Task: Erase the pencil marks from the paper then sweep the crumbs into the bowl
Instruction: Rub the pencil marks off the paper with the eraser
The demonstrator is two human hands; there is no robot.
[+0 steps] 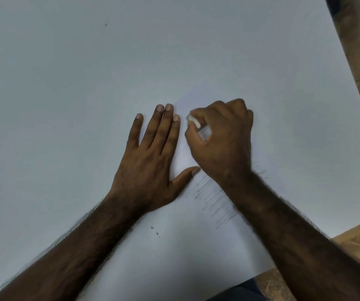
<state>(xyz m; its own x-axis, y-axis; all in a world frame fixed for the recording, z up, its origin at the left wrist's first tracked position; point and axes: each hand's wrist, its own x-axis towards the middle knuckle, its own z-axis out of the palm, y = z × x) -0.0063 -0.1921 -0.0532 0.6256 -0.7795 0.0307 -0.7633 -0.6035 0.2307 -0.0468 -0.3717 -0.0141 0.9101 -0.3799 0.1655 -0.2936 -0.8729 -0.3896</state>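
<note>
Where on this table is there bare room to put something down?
The table is bare beyond and left of the left hand, and right of the right hand up to the table's edge. It is crowded at the paper, under both hands, the eraser and the pencil marks.

Left hand [153,155] flat, fingers spread; right hand [222,137] fisted, pinching.
</note>
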